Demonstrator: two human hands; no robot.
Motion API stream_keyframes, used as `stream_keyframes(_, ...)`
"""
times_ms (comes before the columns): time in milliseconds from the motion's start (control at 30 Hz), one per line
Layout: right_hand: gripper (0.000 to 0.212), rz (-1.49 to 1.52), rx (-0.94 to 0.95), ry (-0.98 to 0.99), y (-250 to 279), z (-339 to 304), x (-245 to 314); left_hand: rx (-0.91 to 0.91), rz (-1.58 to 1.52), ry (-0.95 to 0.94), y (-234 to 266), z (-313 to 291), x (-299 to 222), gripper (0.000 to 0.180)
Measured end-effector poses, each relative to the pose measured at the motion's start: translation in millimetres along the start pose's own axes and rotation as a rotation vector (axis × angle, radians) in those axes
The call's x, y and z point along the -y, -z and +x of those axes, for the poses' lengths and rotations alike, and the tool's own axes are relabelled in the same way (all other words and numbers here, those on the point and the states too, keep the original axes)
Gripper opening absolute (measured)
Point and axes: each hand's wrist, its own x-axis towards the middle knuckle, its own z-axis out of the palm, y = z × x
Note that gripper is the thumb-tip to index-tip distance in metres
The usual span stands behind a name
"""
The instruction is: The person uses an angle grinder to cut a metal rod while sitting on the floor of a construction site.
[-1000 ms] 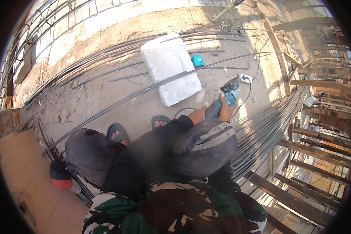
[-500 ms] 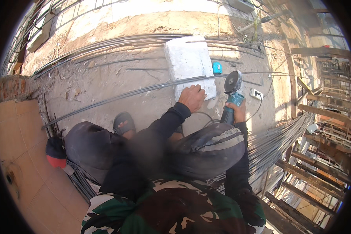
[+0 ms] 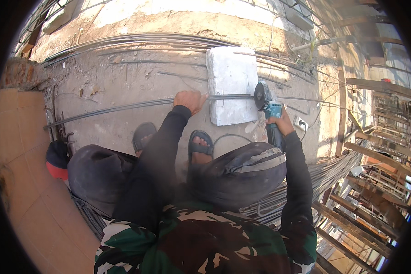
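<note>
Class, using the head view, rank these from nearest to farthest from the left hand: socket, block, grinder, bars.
From the left hand:
1. Bars: touching the hand.
2. Block: just to its right, under the bars.
3. Grinder: past the block, in the right hand.
4. Socket: farthest right, on the ground.

Left hand [image 3: 190, 101] grips steel rods [image 3: 230, 96] lying across white block [image 3: 233, 71]; right hand [image 3: 282, 123] holds teal grinder [image 3: 273, 110], disc [image 3: 260, 96] beside rods, contact unclear.
</note>
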Motion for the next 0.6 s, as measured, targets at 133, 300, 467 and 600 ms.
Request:
stream_keyframes(133,0.07,-0.04,0.014,-0.036,-9,4,15,-0.07,0.01,0.017,-7,-2,4,0.056)
stream_keyframes(300,0.07,-0.124,0.061,0.004,-3,19,13,-0.111,0.029,-0.008,-10,-3,2,0.057)
stream_keyframes(467,0.074,-0.115,0.063,-0.05,-2,22,21,-0.033,0.036,0.01,-4,-2,0,0.062)
stream_keyframes(600,0.073,-0.16,0.051,-0.032,-3,23,24,-0.076,0.037,0.005,-7,-3,1,0.061)
